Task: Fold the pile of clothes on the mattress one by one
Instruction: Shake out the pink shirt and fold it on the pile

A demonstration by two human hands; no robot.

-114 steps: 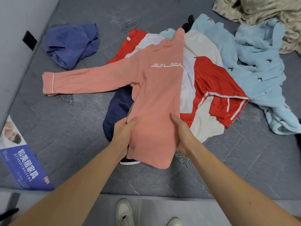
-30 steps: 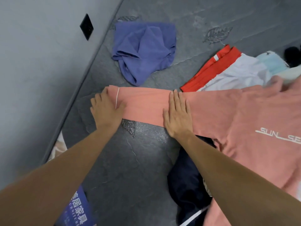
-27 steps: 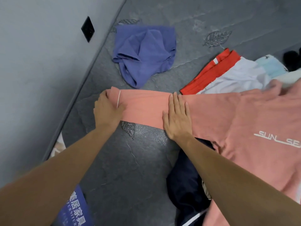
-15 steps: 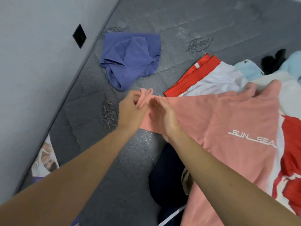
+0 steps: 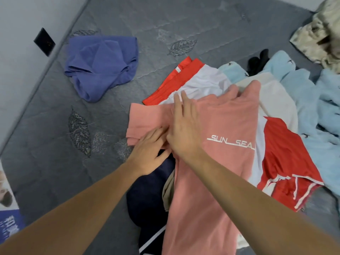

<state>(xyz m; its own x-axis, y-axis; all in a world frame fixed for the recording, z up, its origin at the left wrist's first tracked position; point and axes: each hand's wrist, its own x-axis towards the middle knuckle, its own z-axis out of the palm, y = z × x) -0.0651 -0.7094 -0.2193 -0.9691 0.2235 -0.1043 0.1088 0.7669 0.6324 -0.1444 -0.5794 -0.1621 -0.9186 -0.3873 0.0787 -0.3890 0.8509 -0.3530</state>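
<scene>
Both hands lie flat, neither grip curled round anything: the right hand [image 5: 184,129] presses the pink shirt [image 5: 217,162], and the left hand [image 5: 149,153] smooths its doubled sleeve [image 5: 145,118]. That shirt tops the pile on the grey mattress [image 5: 128,24]. It looks soft, light and floppy, so I'd take it by hem or shoulders. One light-blue fleece [image 5: 312,111], one red-and-white top [image 5: 276,153], one navy piece [image 5: 147,199] and one purple garment [image 5: 103,61] lie apart.
</scene>
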